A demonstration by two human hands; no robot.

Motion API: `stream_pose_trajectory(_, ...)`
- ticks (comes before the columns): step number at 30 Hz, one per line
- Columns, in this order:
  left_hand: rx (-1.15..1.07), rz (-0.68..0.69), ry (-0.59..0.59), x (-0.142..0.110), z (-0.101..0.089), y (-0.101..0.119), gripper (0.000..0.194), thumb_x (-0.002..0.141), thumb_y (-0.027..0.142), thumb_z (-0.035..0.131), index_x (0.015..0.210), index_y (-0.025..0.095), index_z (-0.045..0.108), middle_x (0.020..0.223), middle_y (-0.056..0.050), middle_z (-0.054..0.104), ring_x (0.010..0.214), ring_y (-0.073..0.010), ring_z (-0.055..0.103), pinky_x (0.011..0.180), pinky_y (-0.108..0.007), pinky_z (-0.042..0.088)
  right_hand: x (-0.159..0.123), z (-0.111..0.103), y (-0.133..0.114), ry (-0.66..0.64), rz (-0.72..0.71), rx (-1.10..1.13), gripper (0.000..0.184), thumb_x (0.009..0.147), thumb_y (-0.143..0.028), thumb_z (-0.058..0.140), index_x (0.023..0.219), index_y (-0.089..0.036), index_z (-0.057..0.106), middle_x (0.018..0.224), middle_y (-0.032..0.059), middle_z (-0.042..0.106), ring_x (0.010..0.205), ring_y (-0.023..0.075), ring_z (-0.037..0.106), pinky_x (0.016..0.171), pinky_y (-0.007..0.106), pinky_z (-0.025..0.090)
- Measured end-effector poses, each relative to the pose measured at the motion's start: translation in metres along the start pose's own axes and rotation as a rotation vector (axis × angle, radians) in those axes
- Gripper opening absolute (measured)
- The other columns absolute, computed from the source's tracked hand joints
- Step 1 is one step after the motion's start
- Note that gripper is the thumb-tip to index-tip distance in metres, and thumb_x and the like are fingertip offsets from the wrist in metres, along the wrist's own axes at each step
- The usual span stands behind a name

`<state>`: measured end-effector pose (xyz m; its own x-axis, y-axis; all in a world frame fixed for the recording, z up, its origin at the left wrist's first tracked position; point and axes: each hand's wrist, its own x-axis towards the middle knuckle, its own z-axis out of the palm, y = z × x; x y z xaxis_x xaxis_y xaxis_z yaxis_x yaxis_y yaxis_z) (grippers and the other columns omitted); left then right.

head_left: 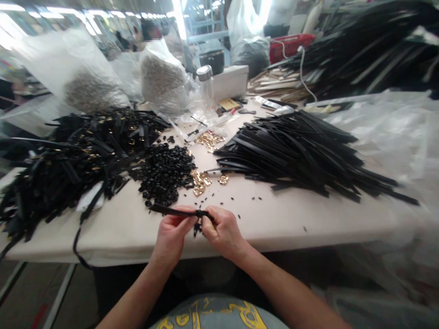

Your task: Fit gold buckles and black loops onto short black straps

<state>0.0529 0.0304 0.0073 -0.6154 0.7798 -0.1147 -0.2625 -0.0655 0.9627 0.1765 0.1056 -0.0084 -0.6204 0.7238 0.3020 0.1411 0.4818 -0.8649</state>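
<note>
Your table (274, 224) carries a heap of black strips (291, 155) right of centre and a tangle of buckled straps (82, 146) at left. Between them lie black loops (164, 171), with gold buckles (200, 183) beside. Your right hand (222, 228) and left hand (173, 233) meet at the table's near edge. One strap (174, 210) spans both, its free end pointing left. Left fingers: closed, pinching the strap. Right fingers: curled shut on its looped end.

pale table (274, 219) with black strips (291, 153) and gold buckles (200, 183)
</note>
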Motion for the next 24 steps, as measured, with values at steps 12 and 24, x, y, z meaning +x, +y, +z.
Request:
stream_pose_trajectory(12, -0.004, -0.159, -0.095, 0.003, -0.013, -0.011, 0.033, 0.057, 0.038, 0.091, 0.073, 0.015, 0.073, 0.068, -0.004, 0.067, 0.061, -0.0136, 0.057, 0.06, -0.025, 0.045, -0.003, 0.004, 0.02, -0.055, -0.225, -0.1, 0.026, 0.094, -0.024, 0.046, 0.069, -0.022, 0.052, 0.06, -0.0006, 0.054, 0.051, 0.0142, 0.054, 0.049, 0.026, 0.04)
stream_pose_trajectory(24, 0.111, -0.174, -0.128, 0.0, -0.021, 0.0, 0.023, 0.061, 0.03, 0.084, 0.078, 0.015, 0.079, 0.065, -0.004, 0.07, 0.06, -0.0159, 0.059, 0.064, -0.028, 0.049, 0.002, 0.002, 0.004, -0.135, -0.26, -0.156, 0.024, 0.093, -0.019, 0.043, 0.072, -0.02, 0.056, 0.062, 0.0001, 0.057, 0.053, 0.0135, 0.054, 0.054, 0.026, 0.037)
